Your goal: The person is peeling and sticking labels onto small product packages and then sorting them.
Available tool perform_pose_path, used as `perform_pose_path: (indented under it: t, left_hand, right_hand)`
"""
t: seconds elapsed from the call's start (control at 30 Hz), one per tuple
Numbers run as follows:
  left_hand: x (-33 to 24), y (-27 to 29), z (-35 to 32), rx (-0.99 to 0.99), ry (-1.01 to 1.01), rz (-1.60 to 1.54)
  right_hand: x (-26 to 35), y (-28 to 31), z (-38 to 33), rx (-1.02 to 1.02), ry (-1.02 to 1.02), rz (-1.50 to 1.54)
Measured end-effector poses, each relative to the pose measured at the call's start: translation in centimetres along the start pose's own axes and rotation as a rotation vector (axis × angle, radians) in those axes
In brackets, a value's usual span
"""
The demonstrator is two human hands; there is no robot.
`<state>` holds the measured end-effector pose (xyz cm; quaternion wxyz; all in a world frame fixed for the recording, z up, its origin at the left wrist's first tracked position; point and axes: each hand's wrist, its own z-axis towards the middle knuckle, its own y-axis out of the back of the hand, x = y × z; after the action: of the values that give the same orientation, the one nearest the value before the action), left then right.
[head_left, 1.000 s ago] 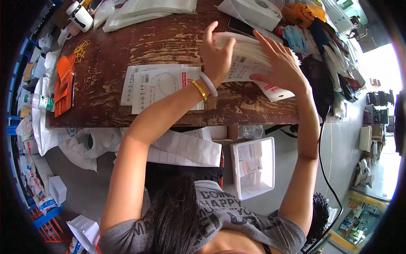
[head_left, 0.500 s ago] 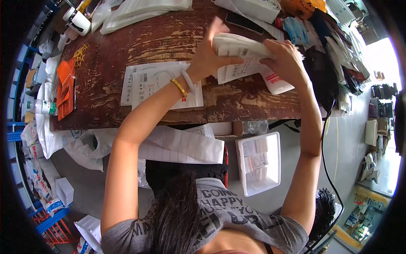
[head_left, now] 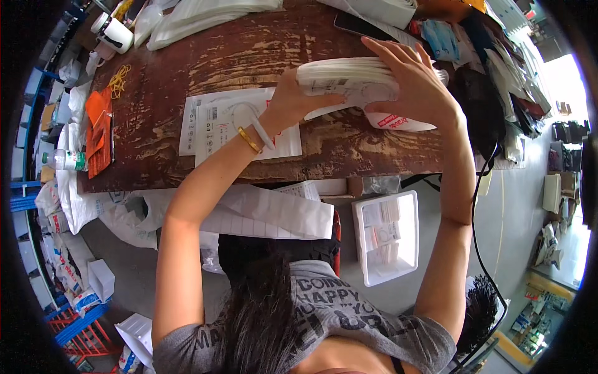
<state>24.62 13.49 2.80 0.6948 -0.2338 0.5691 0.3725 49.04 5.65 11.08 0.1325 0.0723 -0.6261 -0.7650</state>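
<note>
A thick stack of white printed pouches [head_left: 349, 78] is raised on edge above the table's far right part. Its left end is gripped by my left hand [head_left: 294, 100], thumb across the near face and fingers hidden behind. At the right end, my right hand [head_left: 418, 84] has its fingers stretched out and spread over the stack, with the thumb near the front face. Beneath it, a white pouch with red print [head_left: 398, 121] shows. Flat printed pouches [head_left: 215, 118] lie overlapping on the table, partly under my left wrist.
The worn brown wooden table [head_left: 149, 143] carries an orange pouch [head_left: 98, 131], yellow string [head_left: 118, 81], a white bottle [head_left: 112, 32] and a dark phone [head_left: 358, 25]. Bags and papers crowd the right end. Below its near edge stands a white bin [head_left: 408, 240] holding packets.
My left hand and the stack have shifted left and slightly nearer. The fingers of my right hand have gone from curled on the stack to stretched out over it.
</note>
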Motion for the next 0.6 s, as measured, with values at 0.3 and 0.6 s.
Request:
perform_pose_path:
  t: [0.3,0.6]
  left_hand:
    - [1.7,-0.6,0.8,-0.074,-0.121,0.126]
    - [2.2,-0.9,1.1,0.021,-0.27,0.217]
  right_hand:
    - [-4.1,2.1,-4.6,-0.021,-0.203,0.163]
    - [-4.3,-6.0,-4.9,-0.667,-0.271,1.174]
